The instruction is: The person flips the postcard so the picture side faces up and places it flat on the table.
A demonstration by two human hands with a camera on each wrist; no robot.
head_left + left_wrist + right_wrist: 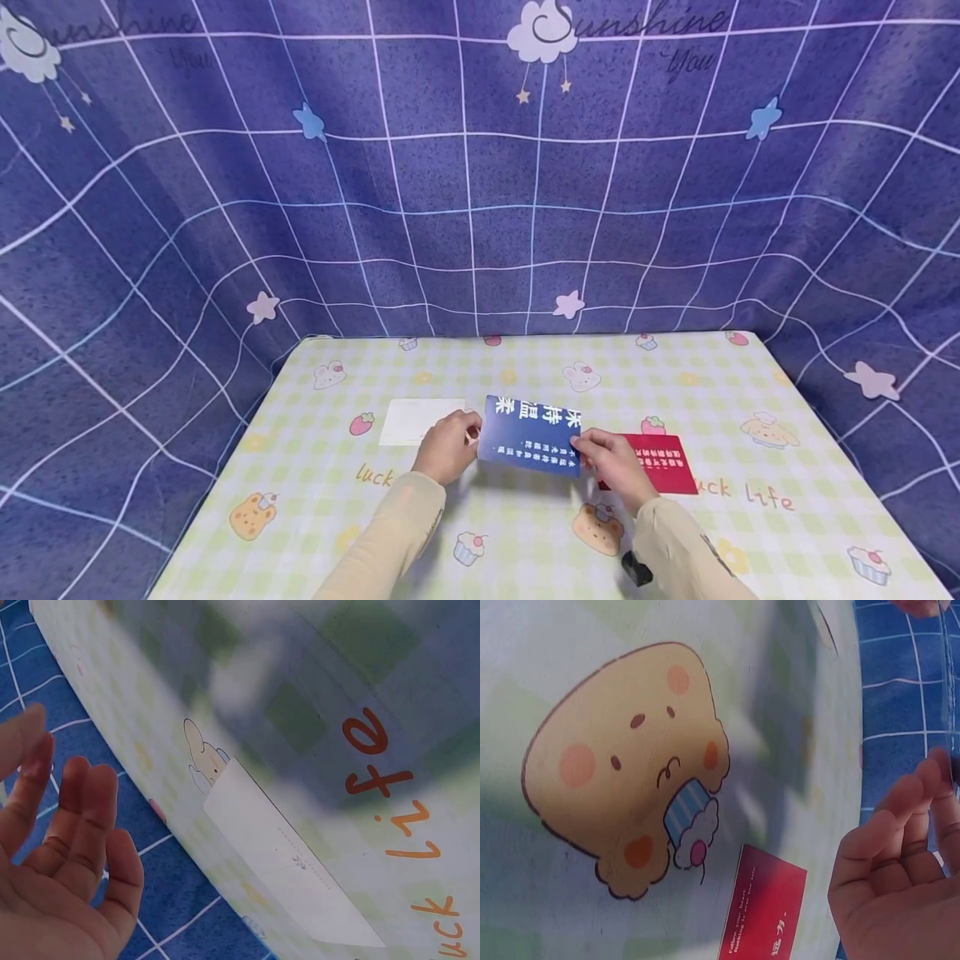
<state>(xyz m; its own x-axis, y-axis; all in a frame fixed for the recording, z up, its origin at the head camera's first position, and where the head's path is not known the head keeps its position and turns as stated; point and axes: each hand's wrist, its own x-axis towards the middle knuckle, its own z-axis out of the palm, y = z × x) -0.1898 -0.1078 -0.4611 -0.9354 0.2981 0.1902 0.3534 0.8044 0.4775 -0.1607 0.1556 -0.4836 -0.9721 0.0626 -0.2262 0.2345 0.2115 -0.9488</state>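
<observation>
A blue card [531, 440] with white characters is held up off the table between two hands. The left hand [450, 446] pinches its left edge, thumb and index finger meeting at the border. In the left wrist view the left hand's [67, 847] other fingers are loosely bent. The right hand [618, 467] pinches the card's lower right side, thumb on the printed face. From the right wrist view the blue card [946, 682] shows nearly edge-on above the right hand [900, 855]. A white card [412, 419] lies left, partly behind the left hand.
A red card [663, 463] with white print lies on the table to the right, partly covered by the right hand. The tablecloth [300, 433] is pale green check with cartoon prints. A blue gridded curtain [420, 233] hangs behind the table and round its sides.
</observation>
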